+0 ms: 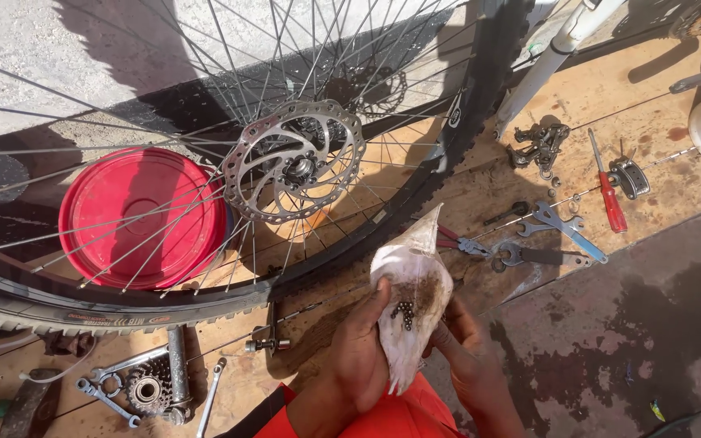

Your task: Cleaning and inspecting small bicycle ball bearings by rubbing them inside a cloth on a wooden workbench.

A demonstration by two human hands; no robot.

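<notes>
An orange sleeve (383,418) fills the bottom edge, cut off by the frame. Above it the left hand (359,349) and right hand (460,349) together cup a grimy white rag (411,300), fingers curled around its sides; the right hand's fingers are mostly hidden behind the cloth. A small cluster of dark bearing balls (403,314) sits in the rag's fold, though their number is hard to make out.

Just beyond stands a bicycle wheel (229,162), its rim running out of view on the left, with a disc rotor (294,161) at the hub. A red bucket lid (144,217) shows through the spokes. Spanners (557,219) and a red screwdriver (608,195) lie on the wooden board (610,105); a sprocket cluster (146,392) lies lower left.
</notes>
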